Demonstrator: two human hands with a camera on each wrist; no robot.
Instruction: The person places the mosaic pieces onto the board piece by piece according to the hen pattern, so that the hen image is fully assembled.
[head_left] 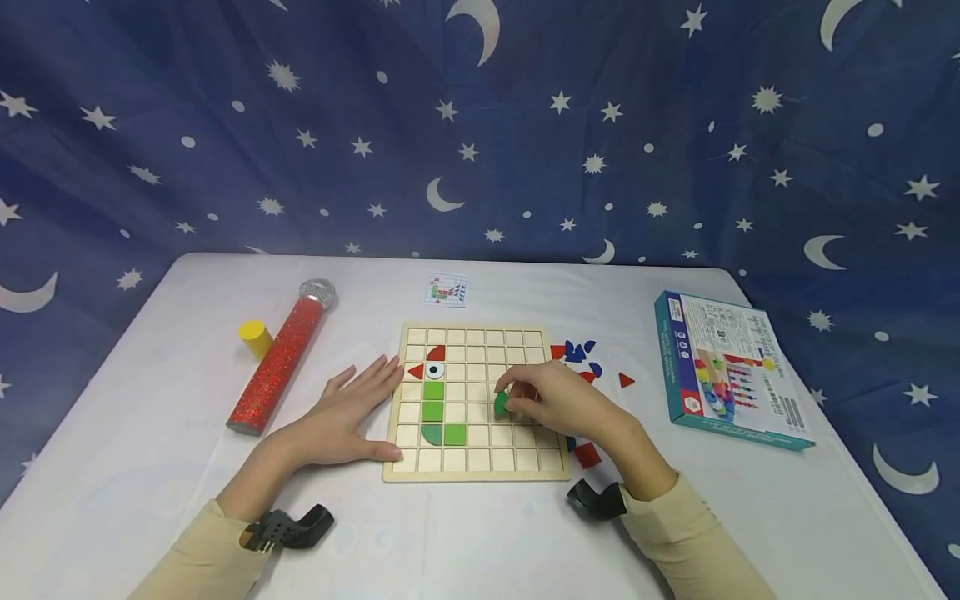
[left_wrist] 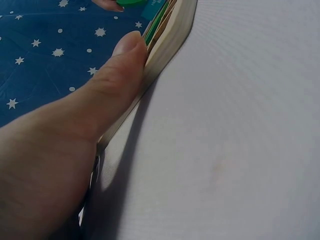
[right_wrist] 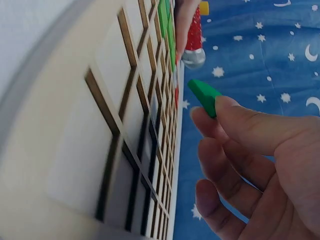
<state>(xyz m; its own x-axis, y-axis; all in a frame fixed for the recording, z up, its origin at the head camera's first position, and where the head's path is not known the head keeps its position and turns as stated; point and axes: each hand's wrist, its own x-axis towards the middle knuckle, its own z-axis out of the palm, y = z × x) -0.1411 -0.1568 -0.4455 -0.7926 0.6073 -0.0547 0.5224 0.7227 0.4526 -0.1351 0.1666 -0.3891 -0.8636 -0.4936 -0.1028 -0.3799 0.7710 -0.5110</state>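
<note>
I see the right hand [head_left: 561,398] pinching one green piece [head_left: 501,405] above one grid board [head_left: 477,460]; left hand [head_left: 348,421] spread, touching its left edge. A fingertip slip could drop the piece askew. Board count: three green squares [head_left: 432,389], one green quarter-circle [head_left: 431,434], red quarter-circle [head_left: 437,353], red triangle [head_left: 416,372], eye tile [head_left: 434,372]. Loose pieces [head_left: 588,456] partly hidden, uncountable.

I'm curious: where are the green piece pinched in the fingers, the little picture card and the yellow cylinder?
Green piece [right_wrist: 203,95]: right wrist view, middle of its exposed part.
Picture card [head_left: 446,290]: head view, middle of its printed face.
Yellow cylinder [head_left: 257,340]: head view, around its middle.
</note>
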